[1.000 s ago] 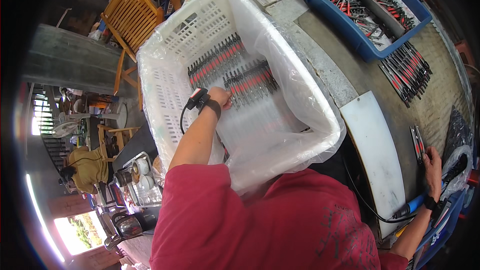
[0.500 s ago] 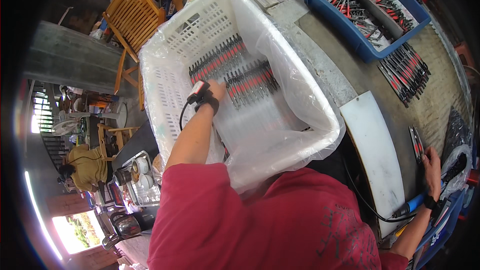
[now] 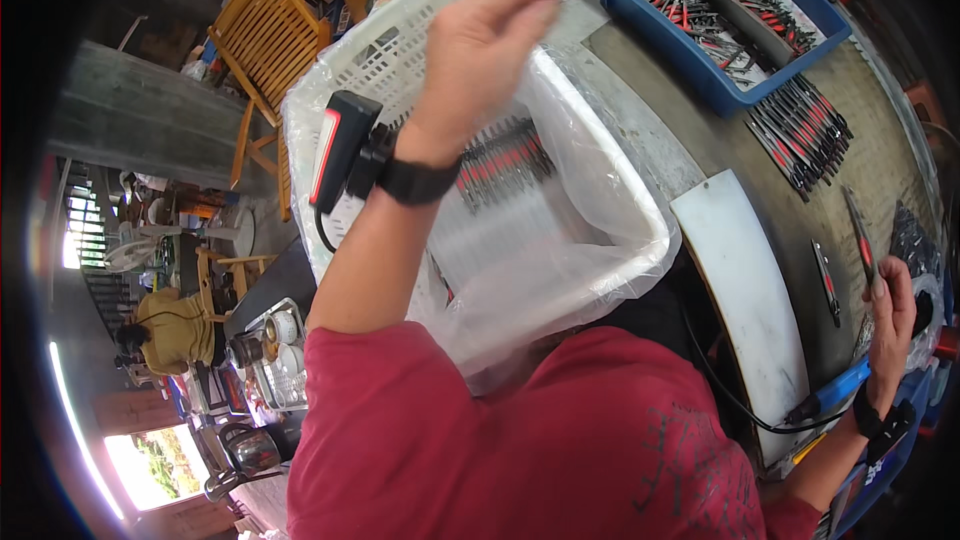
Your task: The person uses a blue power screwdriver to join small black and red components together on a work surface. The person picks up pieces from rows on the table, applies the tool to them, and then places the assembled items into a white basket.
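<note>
Left hand raised above the white basket, fingers curled loosely together, thumb tip close to fingertips as if pinching something thin, though nothing clearly seen between them; black strap with a small device on that wrist. Basket lined with a clear plastic bag, likely to keep small parts from slipping through the lattice. Inside, at about 4 o'clock from the raised hand, a neat row of red-and-black tools lying side by side, apparently stacked for counting or packing. Right hand far off at 3 o'clock, resting on the worktop edge, fingers bent; whether gripping anything, cannot tell. More such tools loose at 2 o'clock, and a blue tray of them at 1 o'clock.
</note>
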Tool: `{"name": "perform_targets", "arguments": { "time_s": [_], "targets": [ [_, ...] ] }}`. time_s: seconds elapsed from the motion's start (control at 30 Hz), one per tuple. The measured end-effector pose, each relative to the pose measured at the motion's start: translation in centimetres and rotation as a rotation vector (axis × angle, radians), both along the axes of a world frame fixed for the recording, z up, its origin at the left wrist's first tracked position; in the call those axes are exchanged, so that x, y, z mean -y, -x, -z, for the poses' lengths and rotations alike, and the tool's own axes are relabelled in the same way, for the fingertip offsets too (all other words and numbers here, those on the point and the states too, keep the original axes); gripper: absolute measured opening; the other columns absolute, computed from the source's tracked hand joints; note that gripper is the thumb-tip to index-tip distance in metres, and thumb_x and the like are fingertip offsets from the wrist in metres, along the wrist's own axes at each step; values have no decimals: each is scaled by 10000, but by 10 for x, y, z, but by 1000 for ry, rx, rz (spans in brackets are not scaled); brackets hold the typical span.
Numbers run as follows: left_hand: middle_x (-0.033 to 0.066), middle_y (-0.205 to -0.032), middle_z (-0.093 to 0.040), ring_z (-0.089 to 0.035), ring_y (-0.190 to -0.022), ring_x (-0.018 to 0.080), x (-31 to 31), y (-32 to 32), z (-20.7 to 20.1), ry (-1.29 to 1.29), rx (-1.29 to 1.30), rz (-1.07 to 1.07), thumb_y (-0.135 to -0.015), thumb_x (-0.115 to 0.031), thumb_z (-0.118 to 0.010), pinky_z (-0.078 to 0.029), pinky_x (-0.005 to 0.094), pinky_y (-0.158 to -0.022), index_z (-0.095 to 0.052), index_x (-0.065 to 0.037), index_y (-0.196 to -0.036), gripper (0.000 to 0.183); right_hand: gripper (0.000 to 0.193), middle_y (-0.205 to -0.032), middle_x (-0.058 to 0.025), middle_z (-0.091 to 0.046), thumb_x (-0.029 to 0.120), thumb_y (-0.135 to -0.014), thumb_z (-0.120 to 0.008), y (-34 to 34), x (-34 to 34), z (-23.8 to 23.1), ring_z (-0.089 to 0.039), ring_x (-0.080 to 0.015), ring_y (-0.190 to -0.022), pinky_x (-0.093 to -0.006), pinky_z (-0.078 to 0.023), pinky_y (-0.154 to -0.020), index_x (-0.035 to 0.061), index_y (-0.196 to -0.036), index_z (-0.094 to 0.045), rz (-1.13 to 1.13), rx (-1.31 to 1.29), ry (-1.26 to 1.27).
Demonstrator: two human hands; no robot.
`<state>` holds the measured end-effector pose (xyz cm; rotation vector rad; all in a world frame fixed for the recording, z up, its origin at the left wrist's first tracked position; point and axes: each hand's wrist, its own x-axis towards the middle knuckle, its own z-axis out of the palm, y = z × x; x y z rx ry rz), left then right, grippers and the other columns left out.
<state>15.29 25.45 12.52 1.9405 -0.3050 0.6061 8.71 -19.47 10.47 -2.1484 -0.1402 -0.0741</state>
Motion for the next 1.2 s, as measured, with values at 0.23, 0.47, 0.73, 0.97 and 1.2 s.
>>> {"name": "perform_targets", "arguments": {
  "time_s": [0.23,0.47,0.73,0.97,1.2],
  "targets": [
    [36,-798,-598,-537,-752,208,84,42,-28,-595,385,340,-717,-119,-618,-426,323,-677,-620,-95,-838,124,163,-761,-141,-506,-51,-687,-570,3,-109,-42,-515,-295,-684,-347,-418,-599,-21,-842,-529,-453,405,383],
    [34,-691,-521,-529,-701,213,92,66,-25,-823,187,418,-678,-106,-631,-425,338,-610,-577,-75,-813,149,248,-884,-154,-561,84,-736,-634,7,-153,-44,-556,-306,-813,-355,-449,-679,-26,-942,-550,-543,589,240],
    [-2,-721,-601,-528,-644,42,-33,5,4,-255,-401,-27,-812,-47,-579,-438,186,-574,-612,45,-963,179,397,-1223,-121,-490,129,-887,-489,-5,-78,-30,-475,-179,-1106,-273,-361,-901,-32,-1243,-419,26,535,-97],
    [-12,-570,-498,-467,-466,80,-137,9,113,28,-1024,-347,-823,-161,-603,-372,227,-390,-539,-58,-674,191,319,-1137,-91,-548,118,-911,-452,-3,19,-1,-508,-125,-1034,-229,-370,-849,-2,-1206,-476,261,455,-9],
    [26,-590,-515,-503,-468,137,-182,42,206,186,-1336,-540,-822,-144,-602,-488,289,-446,-545,-51,-671,186,311,-1123,-56,-548,153,-919,-452,8,53,21,-496,-101,-1019,-212,-368,-829,13,-1194,-490,284,336,90]
  ]
}}
